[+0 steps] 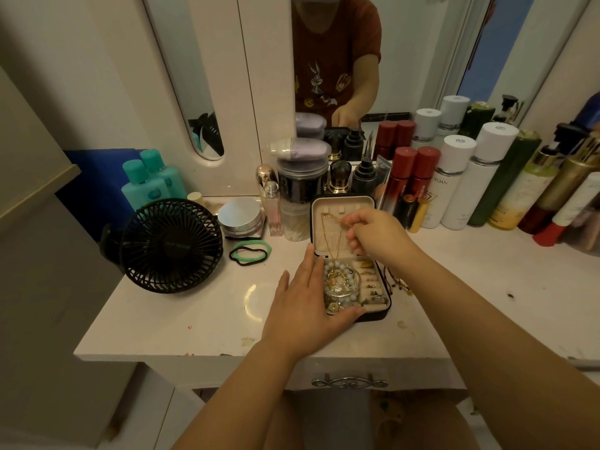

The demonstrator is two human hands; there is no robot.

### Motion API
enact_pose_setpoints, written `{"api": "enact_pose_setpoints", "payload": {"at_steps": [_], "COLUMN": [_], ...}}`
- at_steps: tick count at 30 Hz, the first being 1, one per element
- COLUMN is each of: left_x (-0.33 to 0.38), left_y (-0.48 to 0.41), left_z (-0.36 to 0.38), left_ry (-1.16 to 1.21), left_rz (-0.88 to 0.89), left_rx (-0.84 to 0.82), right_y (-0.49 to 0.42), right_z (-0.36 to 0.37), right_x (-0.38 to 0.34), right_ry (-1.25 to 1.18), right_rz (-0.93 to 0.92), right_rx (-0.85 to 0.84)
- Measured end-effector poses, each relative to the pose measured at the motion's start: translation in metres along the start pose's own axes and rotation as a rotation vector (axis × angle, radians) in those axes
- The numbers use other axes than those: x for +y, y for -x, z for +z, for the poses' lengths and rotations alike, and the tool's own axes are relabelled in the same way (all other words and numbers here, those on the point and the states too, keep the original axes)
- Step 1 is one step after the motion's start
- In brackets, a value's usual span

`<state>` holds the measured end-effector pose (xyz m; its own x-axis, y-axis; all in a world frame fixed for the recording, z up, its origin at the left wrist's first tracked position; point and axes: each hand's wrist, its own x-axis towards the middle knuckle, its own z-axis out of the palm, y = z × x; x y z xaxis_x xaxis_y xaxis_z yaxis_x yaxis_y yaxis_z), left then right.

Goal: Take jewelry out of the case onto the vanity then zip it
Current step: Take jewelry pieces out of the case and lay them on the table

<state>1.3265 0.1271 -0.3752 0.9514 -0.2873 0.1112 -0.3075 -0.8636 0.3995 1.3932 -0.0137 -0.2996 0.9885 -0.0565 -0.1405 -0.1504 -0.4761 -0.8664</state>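
Necklace [328,237] hangs straight down from right hand [376,237] into case [388,305].

One view only. The head camera looks forward and down from above the near edge of the surface [181,319], wide-angle and close. Left hand [303,303] and right hand [376,237] sit mid-frame; the mirror [422,53] bounds the far side.

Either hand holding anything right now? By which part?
Right hand pinches the gold necklace by its upper chain, at the case lid. Left hand rests open on the left edge of the case, holding nothing.
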Motion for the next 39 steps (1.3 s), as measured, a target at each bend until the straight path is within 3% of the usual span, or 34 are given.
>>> {"api": "enact_pose_setpoints", "payload": {"at_steps": [8, 12, 20, 39], "left_x": [0.0, 0.0, -0.001, 0.0], "left_y": [0.0, 0.0, 0.0, 0.0], "left_z": [0.0, 0.0, 0.0, 0.0], "left_ry": [-0.013, -0.017, -0.008, -0.019], "left_rz": [-0.008, -0.014, -0.01, -0.008], "left_rx": [-0.006, -0.015, -0.013, -0.011], "right_y": [0.001, 0.003, 0.002, 0.004], "right_z": [0.01, 0.014, 0.015, 0.01], "right_x": [0.008, 0.009, 0.007, 0.008], "right_ry": [0.093, -0.13, -0.197, -0.797], "right_rz": [-0.142, -0.057, -0.037, 0.207], "right_rx": [0.014, -0.025, 0.001, -0.335]}}
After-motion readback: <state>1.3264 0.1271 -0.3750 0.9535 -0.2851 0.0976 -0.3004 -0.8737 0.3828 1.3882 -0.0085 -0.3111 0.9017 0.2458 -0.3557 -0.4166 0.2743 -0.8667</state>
